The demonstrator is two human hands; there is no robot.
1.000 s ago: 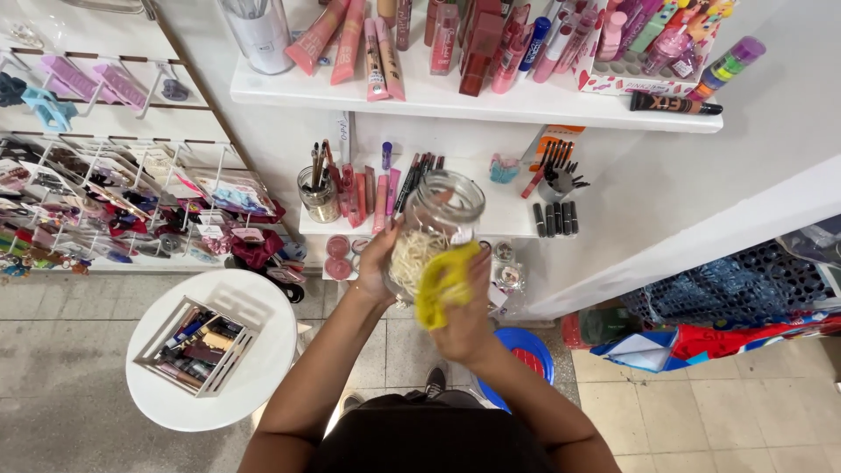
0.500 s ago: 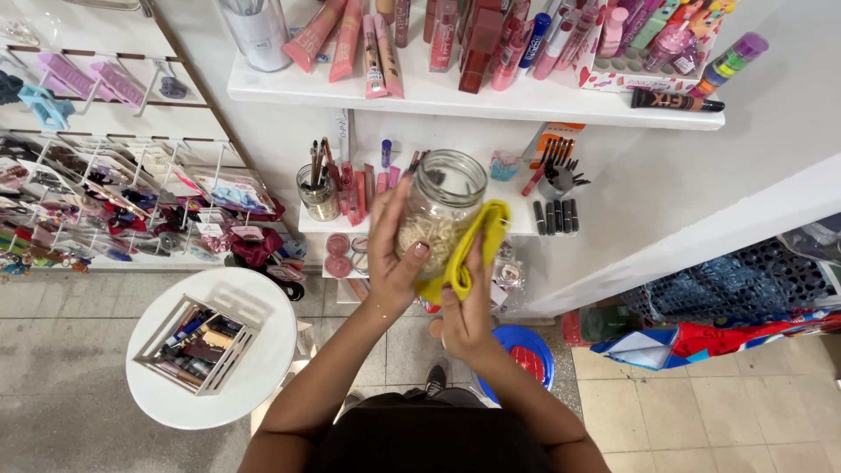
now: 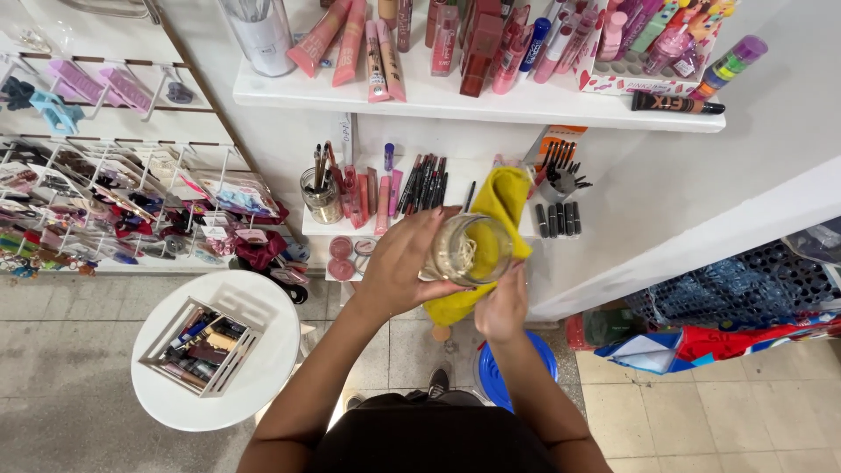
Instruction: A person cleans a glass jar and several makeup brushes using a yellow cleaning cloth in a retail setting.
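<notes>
My left hand [image 3: 405, 267] grips a clear glass jar [image 3: 470, 249] from its left side, its open mouth turned up toward the camera, pale contents visible inside. My right hand [image 3: 502, 308] holds a yellow cloth [image 3: 503, 203] pressed against the jar's right side and underside; the cloth drapes up over the jar's far side and hangs below it. Both hands are held in front of a white two-tier wall shelf [image 3: 491, 105] stocked with cosmetics.
The upper shelf carries pink and red tubes and a metal cup [image 3: 261, 35]. The lower shelf has pencils, brushes and a small glass holder [image 3: 322, 197]. A rack of hair accessories [image 3: 131, 206] hangs at left. A round white stool [image 3: 263, 346] holding a white organiser [image 3: 180, 320], a blue bucket [image 3: 517, 377] and bags [image 3: 701, 337] sit below.
The jar has been tipped so its mouth faces the camera, and lowered a little. The yellow cloth has shifted from the jar's front to its right side and back.
</notes>
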